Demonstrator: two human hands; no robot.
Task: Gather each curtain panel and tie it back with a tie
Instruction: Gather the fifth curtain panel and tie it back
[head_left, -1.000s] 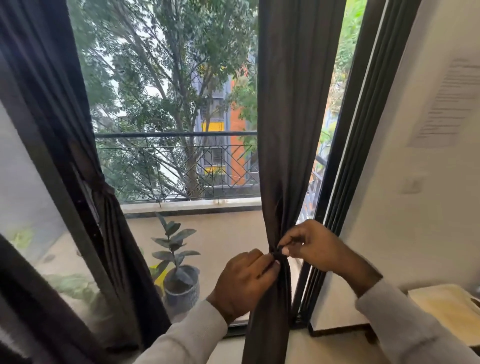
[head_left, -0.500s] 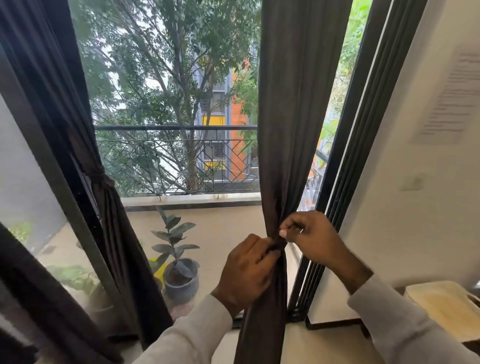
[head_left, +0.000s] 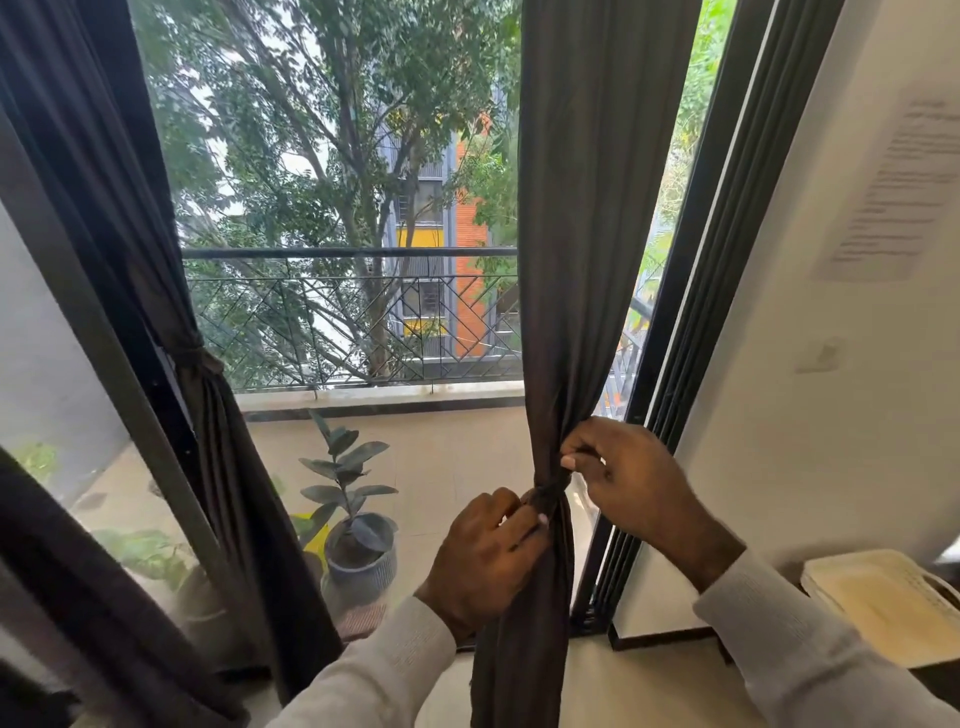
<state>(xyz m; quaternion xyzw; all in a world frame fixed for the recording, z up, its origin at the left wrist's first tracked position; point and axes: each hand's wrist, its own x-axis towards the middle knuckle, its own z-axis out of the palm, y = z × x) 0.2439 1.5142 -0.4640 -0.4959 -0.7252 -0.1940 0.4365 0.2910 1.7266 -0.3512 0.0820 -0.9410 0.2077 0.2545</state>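
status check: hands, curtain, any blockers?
Left hand and right hand both pinching the tie. Right curtain panel gathered, tie wrapped round. Nothing in the way.

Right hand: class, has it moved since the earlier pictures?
No. The right hand still pinches the dark fabric tie on the grey curtain panel, just left of the black window frame.

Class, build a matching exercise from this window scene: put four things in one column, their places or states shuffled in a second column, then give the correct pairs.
Column one:
1. left curtain panel
2. right curtain panel
3. potted plant
4. paper sheet

Column two:
A. fixed on the white wall
B. on the balcony floor outside
C. being tied by the left hand and right hand
D. already tied back, nobody touching it

Pairs: 1-D, 2-C, 3-B, 4-A
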